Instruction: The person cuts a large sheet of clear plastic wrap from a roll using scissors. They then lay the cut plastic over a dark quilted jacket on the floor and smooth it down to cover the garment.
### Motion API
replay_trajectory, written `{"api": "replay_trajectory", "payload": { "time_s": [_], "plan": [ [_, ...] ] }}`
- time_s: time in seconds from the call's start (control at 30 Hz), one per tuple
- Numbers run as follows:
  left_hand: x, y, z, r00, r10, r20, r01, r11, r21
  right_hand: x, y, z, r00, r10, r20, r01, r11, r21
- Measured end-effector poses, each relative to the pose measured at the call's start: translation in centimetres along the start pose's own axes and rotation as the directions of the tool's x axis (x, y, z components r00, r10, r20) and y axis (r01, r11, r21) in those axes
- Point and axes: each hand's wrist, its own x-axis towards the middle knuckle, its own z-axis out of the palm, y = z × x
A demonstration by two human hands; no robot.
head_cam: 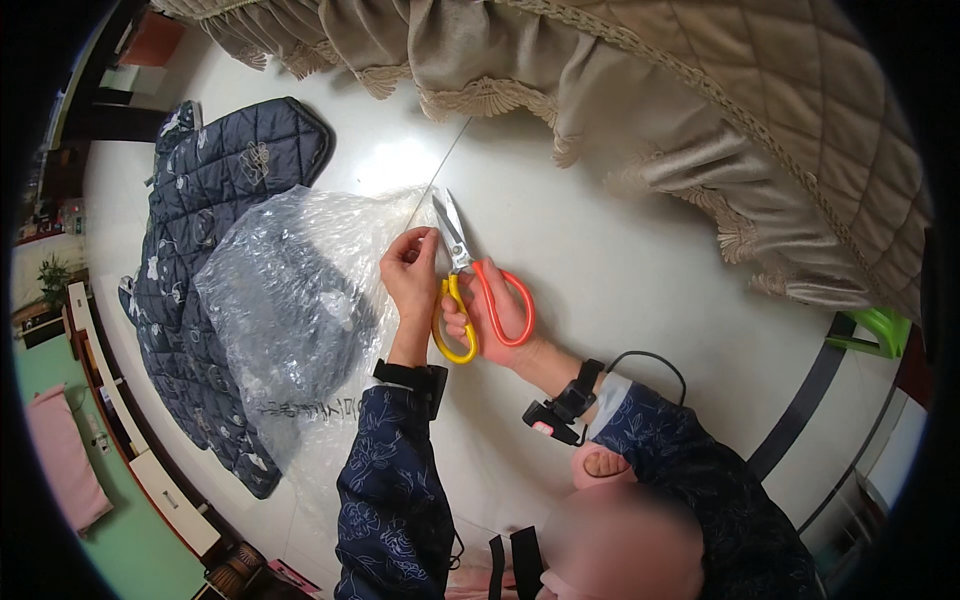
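Note:
My right hand (499, 315) is closed around the handles of scissors (457, 259), one handle red and the other yellow. Their metal blades point away from me and stand slightly apart. Close beside the blades, my left hand (411, 277) pinches at the edge of a clear plastic bag (285, 292); the film between the fingertips hardly shows. The crinkled bag bears dark writing and partly covers a dark quilted cloth item (225, 161) with small light prints. Dark material shows through the film, though I cannot tell whether any lies inside the bag.
Beyond my hands hangs a beige quilted bedspread (757, 67) with a ruffled, lace-edged skirt. At the far right is a green plastic object (877, 334). A low cabinet (169, 499) runs along the left, with a pink cloth (67, 457) near it. Pale glossy tiles (592, 247) form the floor.

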Motion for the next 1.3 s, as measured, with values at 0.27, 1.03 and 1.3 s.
{"api": "replay_trajectory", "payload": {
  "time_s": [0.27, 1.03, 1.3],
  "plan": [
    [0.3, -0.7, -0.5, 0.999, -0.034, 0.035, 0.036, 0.999, -0.034, 0.1, 0.5, 0.5, 0.998, -0.046, -0.046, 0.045, 0.999, -0.029],
    [1.6, -3.3, -0.8, 0.989, -0.111, 0.100, 0.131, 0.966, -0.225, 0.1, 0.6, 1.1, 0.995, -0.081, -0.058, 0.078, 0.995, -0.059],
    [1.6, -3.2, -1.0, 0.987, -0.111, 0.119, 0.138, 0.959, -0.246, 0.1, 0.1, 0.2, 0.999, -0.038, -0.019, 0.037, 0.998, -0.044]
  ]
}}
